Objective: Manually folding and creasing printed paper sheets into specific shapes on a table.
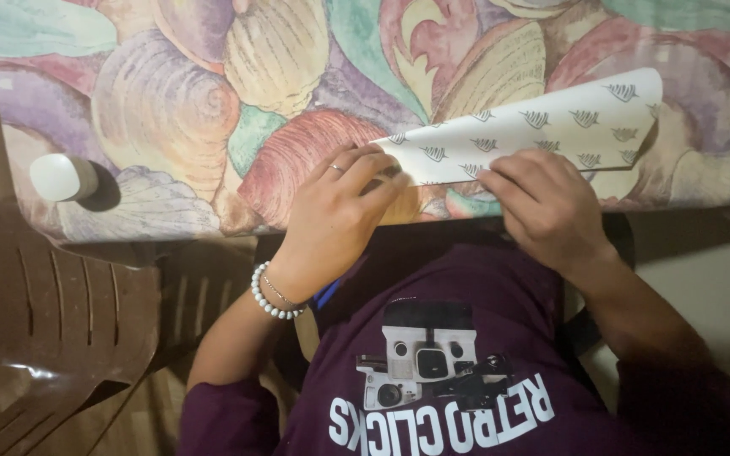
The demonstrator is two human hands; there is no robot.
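Note:
A folded sheet of cream paper (551, 127) with small dark leaf prints lies on the table, tapering to a point at its left end. My left hand (335, 211), with a ring and a bead bracelet, pinches that pointed left end near the table's near edge. My right hand (547, 207) presses fingers down on the paper's lower edge, a little right of the left hand. Both hands touch the same sheet.
The table wears a cloth (213, 84) printed with large pastel shells. A small white cylinder-shaped object (62, 176) stands near the cloth's left edge. A brown plastic chair (52, 329) sits at lower left. My purple sweatshirt (466, 371) fills the bottom.

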